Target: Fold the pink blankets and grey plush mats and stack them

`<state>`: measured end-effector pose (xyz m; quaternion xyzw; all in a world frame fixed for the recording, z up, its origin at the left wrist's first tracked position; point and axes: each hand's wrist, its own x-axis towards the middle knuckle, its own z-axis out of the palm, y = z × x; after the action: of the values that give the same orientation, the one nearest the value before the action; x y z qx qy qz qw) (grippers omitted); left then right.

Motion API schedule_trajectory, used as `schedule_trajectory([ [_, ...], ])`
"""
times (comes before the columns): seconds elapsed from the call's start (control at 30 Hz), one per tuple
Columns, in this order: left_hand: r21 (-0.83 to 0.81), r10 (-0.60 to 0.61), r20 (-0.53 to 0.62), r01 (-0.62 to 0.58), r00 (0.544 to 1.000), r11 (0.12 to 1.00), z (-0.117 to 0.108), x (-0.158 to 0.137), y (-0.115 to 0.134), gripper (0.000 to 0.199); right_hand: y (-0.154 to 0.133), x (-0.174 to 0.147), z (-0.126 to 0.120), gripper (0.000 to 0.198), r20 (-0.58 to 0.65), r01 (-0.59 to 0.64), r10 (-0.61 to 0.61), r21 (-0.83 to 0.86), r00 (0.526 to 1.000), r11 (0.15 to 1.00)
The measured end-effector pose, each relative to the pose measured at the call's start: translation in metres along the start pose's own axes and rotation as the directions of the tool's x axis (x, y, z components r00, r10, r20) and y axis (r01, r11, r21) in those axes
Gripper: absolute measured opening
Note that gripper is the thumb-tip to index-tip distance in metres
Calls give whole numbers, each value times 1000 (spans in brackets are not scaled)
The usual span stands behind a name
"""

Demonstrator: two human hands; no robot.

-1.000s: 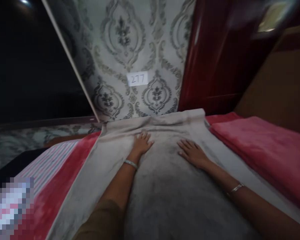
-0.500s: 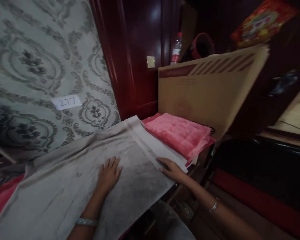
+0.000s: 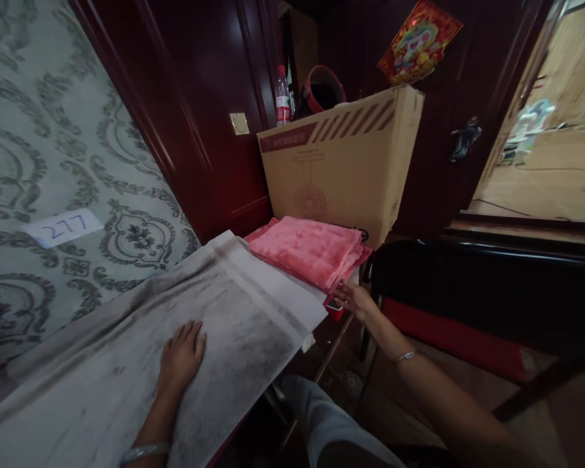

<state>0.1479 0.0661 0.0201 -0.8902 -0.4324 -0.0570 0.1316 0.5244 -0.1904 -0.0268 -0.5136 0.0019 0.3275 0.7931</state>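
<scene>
A grey plush cloth (image 3: 224, 305) with a pale border strip lies spread across the surface in front of me, with folds along its wall side. My left hand (image 3: 182, 354) rests flat on it, fingers stretched out. At the far end sits a folded pink plush cloth (image 3: 307, 250), stacked in layers. My right hand (image 3: 355, 300) is at its near right corner, the fingertips touching the edge with the fingers extended. Whether any fingers reach under the pink cloth is hidden.
Behind the pink cloth stands a large cardboard box (image 3: 336, 162), with a red-capped bottle (image 3: 282, 97) beyond its top edge. A black folding chair (image 3: 468, 286) is at the right. Patterned wallpaper (image 3: 136, 234) borders the left, carrying a paper label (image 3: 63, 227) marked 277.
My right hand has left the grey cloth's border and moved to the pink cloth's corner. My left hand stays flat on the grey cloth. The view has turned right.
</scene>
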Motion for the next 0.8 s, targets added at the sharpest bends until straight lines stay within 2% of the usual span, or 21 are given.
schedule_trajectory([
  [0.07, 2, 1, -23, -1, 1000, 1000, -1, -1, 0, 55, 0, 2, 4, 5, 6, -31, 31, -1, 999, 1000],
  [0.27, -29, 0, -66, -2, 998, 1000, -4, -4, 4, 52, -3, 4, 12, 19, -22, -97, 96, -77, 995, 992],
  [0.47, -41, -25, -39, 24, 999, 999, -5, -7, 6, 55, -16, 1, 29, 21, -45, -56, 50, -149, 998, 987],
  [0.8, -62, -30, -23, 29, 999, 998, -1, -6, 5, 54, -32, -8, 50, 25, -30, -16, 12, -139, 999, 990],
])
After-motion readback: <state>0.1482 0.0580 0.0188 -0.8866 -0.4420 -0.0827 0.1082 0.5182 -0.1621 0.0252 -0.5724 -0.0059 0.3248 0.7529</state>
